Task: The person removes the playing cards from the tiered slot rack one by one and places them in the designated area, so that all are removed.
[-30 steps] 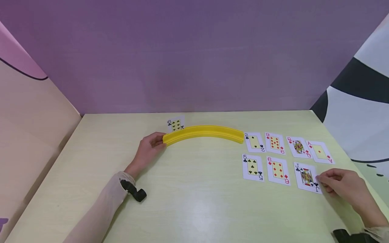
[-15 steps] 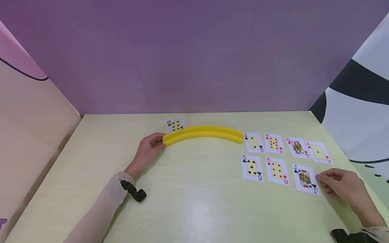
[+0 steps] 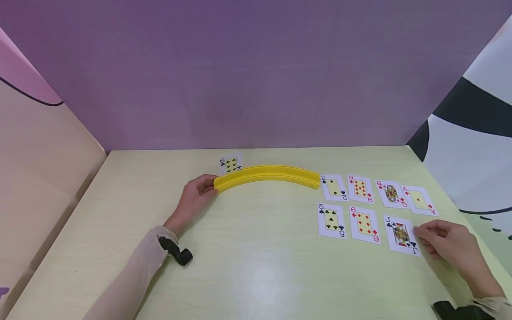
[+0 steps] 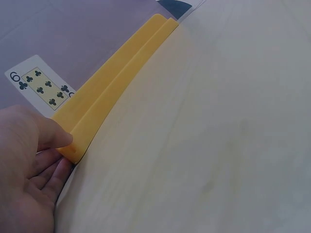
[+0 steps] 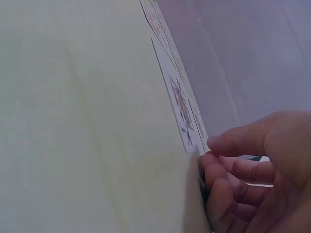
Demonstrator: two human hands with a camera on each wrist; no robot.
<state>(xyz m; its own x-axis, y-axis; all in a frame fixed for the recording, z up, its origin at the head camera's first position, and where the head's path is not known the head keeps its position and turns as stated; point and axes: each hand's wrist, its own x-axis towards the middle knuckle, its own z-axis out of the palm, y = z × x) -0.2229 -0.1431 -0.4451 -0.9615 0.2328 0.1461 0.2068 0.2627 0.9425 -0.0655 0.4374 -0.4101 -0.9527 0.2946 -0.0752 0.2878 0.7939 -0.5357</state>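
Observation:
My left hand [image 3: 197, 195] grips the left end of a curved yellow card holder [image 3: 268, 173], thumb on top and fingers under its tip [image 4: 73, 145]. A six of clubs [image 3: 230, 164] stands in the holder's slot just behind that end, and it also shows in the left wrist view [image 4: 41, 85]. My right hand [image 3: 444, 240] is at the right edge of the jack of clubs [image 3: 400, 234], which lies face up. In the right wrist view the thumb [image 5: 228, 141] sits over the jack's [image 5: 182, 109] corner and curled fingers meet its edge, pinching it.
Face-up cards lie in two rows on the pale table [image 3: 256, 271]: two of clubs [image 3: 334, 187], nine of diamonds [image 3: 361, 188], a queen [image 3: 391, 194], ace of diamonds [image 3: 419, 200], five of clubs [image 3: 331, 220], six of diamonds [image 3: 364, 224]. Panels wall in the back and both sides.
My right hand has crept slightly left at the jack's edge, and the jack has shifted a little with it. The left hand and holder have stayed put.

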